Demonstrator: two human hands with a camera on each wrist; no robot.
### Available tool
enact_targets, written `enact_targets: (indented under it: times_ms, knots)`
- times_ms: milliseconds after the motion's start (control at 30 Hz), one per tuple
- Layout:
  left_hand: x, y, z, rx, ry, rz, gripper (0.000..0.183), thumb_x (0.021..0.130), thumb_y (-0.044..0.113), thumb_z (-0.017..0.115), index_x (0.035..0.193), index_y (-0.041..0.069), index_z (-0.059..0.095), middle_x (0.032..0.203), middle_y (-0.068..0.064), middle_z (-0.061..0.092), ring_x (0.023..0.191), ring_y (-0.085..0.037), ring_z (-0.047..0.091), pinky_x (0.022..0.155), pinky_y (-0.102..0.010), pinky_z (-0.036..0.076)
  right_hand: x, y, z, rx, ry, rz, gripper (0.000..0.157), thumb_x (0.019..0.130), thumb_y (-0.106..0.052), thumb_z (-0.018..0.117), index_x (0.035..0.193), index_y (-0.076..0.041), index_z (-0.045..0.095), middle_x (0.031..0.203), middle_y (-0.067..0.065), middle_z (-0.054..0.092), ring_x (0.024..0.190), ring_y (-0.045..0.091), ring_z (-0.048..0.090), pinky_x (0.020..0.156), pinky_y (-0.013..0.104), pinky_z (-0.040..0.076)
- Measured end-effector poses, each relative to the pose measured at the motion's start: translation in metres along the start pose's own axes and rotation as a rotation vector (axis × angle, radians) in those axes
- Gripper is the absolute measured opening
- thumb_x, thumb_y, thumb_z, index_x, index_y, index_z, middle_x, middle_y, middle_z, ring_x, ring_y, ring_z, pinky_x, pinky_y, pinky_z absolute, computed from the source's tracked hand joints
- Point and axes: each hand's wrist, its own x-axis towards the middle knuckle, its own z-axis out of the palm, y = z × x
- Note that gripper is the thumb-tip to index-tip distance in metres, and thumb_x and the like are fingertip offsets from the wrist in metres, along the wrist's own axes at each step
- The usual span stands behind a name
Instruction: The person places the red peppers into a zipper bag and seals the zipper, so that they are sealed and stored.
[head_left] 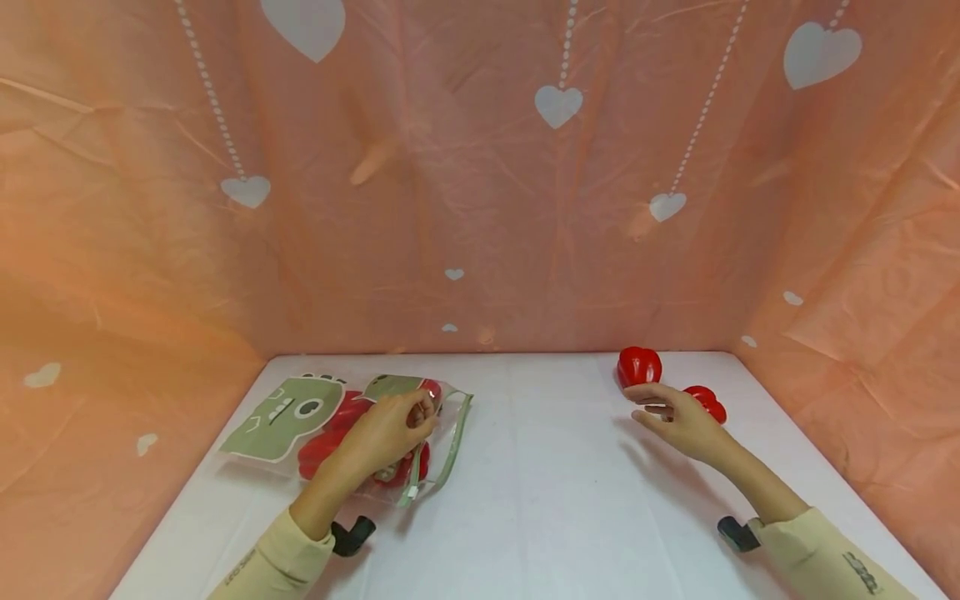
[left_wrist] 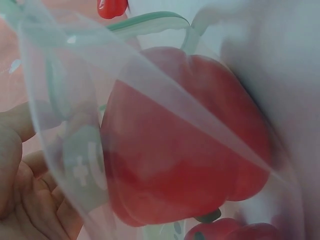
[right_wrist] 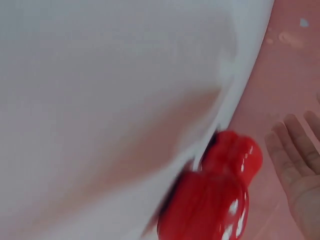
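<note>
A clear zip bag (head_left: 453, 450) with a green cartoon print lies on the left of the table, red bell peppers (head_left: 315, 454) inside it. At its opening, my left hand (head_left: 390, 425) grips the upper film with curled fingers. The left wrist view shows a large red bell pepper (left_wrist: 185, 140) through the film, with parts of others below it. On the right, my right hand (head_left: 678, 423) hovers with loosely bent fingers, holding nothing. Just beyond it sits one loose red bell pepper (head_left: 640, 367); another red bell pepper (head_left: 707, 403) is partly hidden behind the hand.
The white table (head_left: 555, 500) reaches back to a pink-orange curtain (head_left: 510, 217) with white hearts, which also hangs along both sides. A dark wrist-worn piece (head_left: 354, 536) shows at the left cuff, and a similar dark piece (head_left: 738, 534) at the right cuff.
</note>
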Motion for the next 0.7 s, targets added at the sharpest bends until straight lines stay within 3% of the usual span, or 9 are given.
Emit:
enact_targets:
  times_ms: [200,367,700]
  knots:
    - [0.0,0.0,-0.001,-0.011,0.001,0.019,0.012,0.097,0.014,0.079,0.097,0.013,0.066,0.076,0.004,0.06,0.07,-0.013,0.055,0.062,-0.028,0.051,-0.002,0.006,-0.019,-0.102,0.038,-0.004,0.042,0.098,-0.008,0.078,0.137,0.002,0.067,0.136,0.027,0.067,0.124,0.051,0.064,0.099,0.06,0.055]
    - [0.001,0.001,-0.003,-0.008,-0.003,0.023,0.012,0.097,0.015,0.079,0.098,0.013,0.067,0.077,0.003,0.06,0.07,-0.013,0.055,0.062,-0.027,0.05,-0.005,0.014,-0.035,-0.199,0.051,0.017,0.045,0.096,-0.011,0.08,0.138,-0.001,0.066,0.138,0.031,0.062,0.126,0.055,0.057,0.093,0.065,0.057]
    - [-0.002,0.002,-0.003,-0.036,-0.014,-0.024,0.015,0.097,0.018,0.08,0.099,0.015,0.066,0.079,0.003,0.061,0.074,-0.014,0.058,0.065,-0.028,0.054,-0.009,0.038,-0.052,-0.246,0.021,-0.017,0.059,0.089,-0.014,0.087,0.14,-0.002,0.061,0.14,0.031,0.058,0.128,0.053,0.052,0.088,0.064,0.059]
